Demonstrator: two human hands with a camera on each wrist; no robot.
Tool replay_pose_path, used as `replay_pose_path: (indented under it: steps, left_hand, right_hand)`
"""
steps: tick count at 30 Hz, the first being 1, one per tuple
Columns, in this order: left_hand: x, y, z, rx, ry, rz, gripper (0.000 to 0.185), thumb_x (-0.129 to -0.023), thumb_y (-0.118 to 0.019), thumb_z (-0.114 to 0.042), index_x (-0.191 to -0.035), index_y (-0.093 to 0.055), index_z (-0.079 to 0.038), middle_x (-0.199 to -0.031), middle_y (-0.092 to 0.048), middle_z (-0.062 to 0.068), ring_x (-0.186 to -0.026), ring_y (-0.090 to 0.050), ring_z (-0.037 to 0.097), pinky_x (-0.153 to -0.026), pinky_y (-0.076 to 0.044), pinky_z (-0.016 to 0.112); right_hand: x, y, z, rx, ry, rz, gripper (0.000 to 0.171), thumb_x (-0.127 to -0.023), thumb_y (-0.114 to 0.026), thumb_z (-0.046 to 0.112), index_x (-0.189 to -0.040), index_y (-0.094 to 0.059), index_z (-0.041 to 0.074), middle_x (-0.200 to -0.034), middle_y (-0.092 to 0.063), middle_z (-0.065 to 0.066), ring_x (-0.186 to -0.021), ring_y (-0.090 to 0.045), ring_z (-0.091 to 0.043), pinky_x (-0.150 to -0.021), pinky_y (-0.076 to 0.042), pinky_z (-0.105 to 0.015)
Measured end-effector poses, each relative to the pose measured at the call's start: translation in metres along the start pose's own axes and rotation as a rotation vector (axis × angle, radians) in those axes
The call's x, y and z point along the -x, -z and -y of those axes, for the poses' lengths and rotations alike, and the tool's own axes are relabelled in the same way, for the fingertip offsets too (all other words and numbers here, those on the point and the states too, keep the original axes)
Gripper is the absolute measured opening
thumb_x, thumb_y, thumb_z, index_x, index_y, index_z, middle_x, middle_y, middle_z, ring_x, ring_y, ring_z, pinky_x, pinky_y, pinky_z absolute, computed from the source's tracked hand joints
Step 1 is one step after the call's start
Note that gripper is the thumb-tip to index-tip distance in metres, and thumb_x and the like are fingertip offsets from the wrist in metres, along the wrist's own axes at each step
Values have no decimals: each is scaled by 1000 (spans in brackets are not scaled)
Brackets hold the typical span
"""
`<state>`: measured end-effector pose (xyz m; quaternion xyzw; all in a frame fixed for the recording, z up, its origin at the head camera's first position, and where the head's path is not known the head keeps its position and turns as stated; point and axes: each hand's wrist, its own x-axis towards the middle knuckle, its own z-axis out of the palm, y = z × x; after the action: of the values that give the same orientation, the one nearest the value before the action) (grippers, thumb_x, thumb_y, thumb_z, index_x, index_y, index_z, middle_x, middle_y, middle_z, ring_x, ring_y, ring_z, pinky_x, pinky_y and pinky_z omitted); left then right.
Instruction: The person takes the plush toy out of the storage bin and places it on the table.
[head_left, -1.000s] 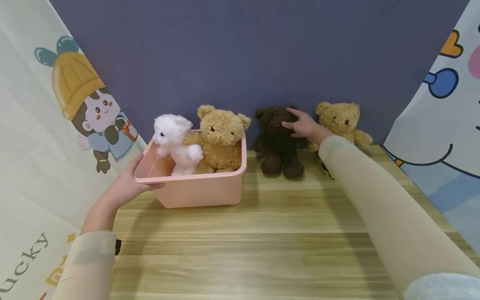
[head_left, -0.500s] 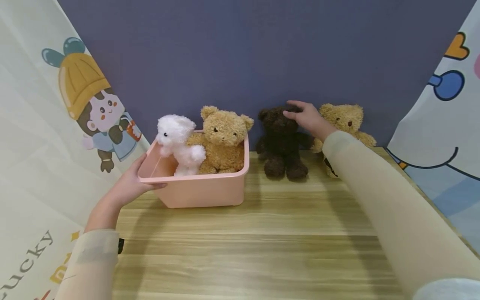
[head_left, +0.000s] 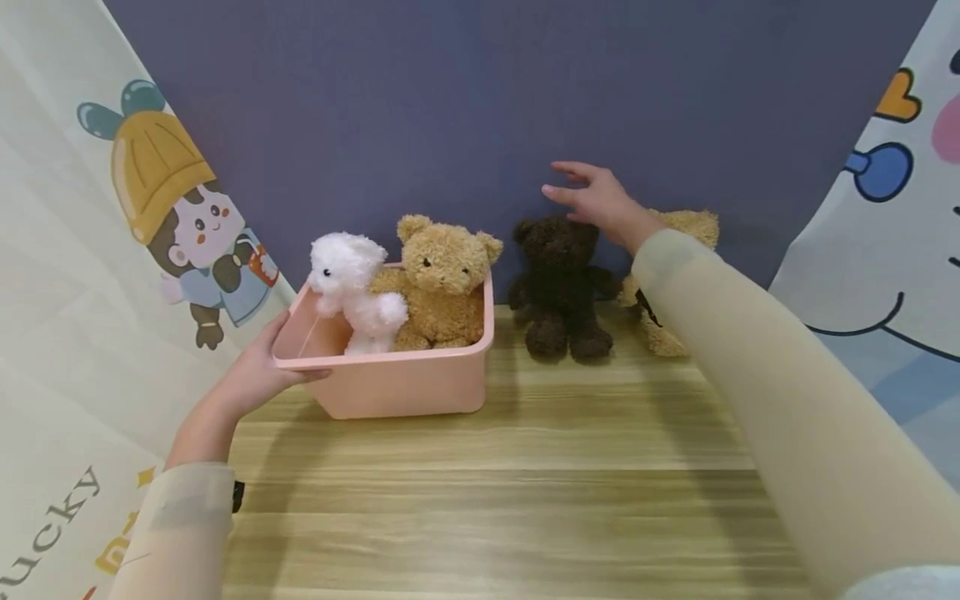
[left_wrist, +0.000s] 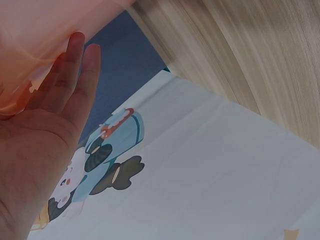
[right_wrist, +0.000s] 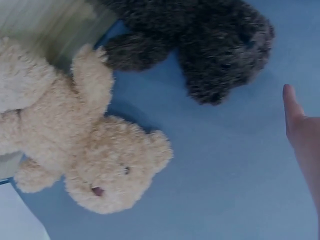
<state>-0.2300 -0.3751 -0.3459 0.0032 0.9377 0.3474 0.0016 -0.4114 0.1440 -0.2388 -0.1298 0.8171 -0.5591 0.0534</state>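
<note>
— Fingers?
— Right hand (head_left: 596,200) has them spread and straight, holding nothing, just above the dark bear (head_left: 558,283) (which sits against the wall between the pink bin (head_left: 405,379) and the tan bear (head_left: 667,333)).
— Left hand (head_left: 251,375)?
— Thumb over the bin's near-left rim, fingers flat on its side.

Front of bin (head_left: 405,379): bare table (head_left: 525,500), open passage. Right of bin: dark bear (head_left: 558,283), tan bear (head_left: 671,275) block the wall (head_left: 450,108).
</note>
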Motion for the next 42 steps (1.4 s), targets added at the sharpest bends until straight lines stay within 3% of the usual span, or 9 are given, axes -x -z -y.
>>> replay_pose_path:
  steps: [24,32,42]
  left_hand:
    - [2,0,1,-7,-13,-1,134,-84,-89,-53,-173,5,-17,-168,-32,29,-143,-47,47,-112,-45,63]
    - [1,-1,1,11,-30,-7,132,-84,-90,-49,-173,1,-14,-167,-35,28,-141,-49,46,-112,-46,63]
    - [2,-1,-1,16,-28,-14,135,-83,-92,-46,-173,3,-12,-169,-30,30,-145,-44,47,-115,-41,64]
  right_hand:
    - [-3,-94,71,121,158,130,75,-101,-71,47,-166,-36,37,-176,-28,-5,-160,-35,-25,-128,-38,-46]
    - [-6,-117,62,209,120,181,76,-100,-72,51,-166,-36,39,-176,-28,-6,-161,-32,-30,-126,-39,-53]
    - [-10,-132,32,188,96,221,78,-98,-75,48,-166,-38,34,-177,-24,-10,-161,-31,-36,-122,-41,-59]
